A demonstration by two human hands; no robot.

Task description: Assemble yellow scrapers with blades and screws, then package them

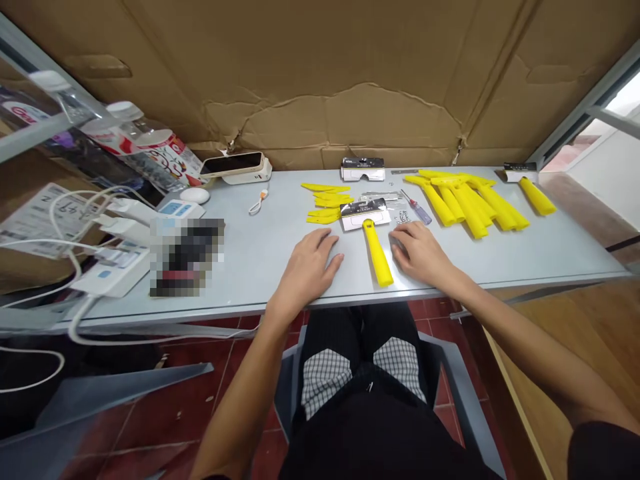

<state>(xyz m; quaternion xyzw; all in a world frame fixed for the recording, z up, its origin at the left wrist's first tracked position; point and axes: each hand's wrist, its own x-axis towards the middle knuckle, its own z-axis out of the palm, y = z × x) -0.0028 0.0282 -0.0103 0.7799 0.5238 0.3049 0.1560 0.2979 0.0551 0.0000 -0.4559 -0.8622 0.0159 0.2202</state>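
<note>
**Both hands empty, yellow handle lying between them**

The yellow plastic handle [377,253] lies on the grey tabletop [260,267] between my hands, slanting toward me, its near end by the table's front edge. I'm grasping nothing. My left hand [307,272] rests open and palm down, a little apart from the handle. My right hand [420,253] sits palm down with relaxed fingers, its fingertips [399,243] just beside the handle, though I can't tell whether they touch it. Just past the handle's far end lies a white card packet [365,215]. Beyond that are small metal parts [399,212] and a small screwdriver [416,207] with a translucent handle. Flat yellow pieces [325,203] lie to the left, and a heap of yellow handles [467,203] lies to the right. A smartphone [233,163] rests on a white power bank [255,175] further left.
</note>
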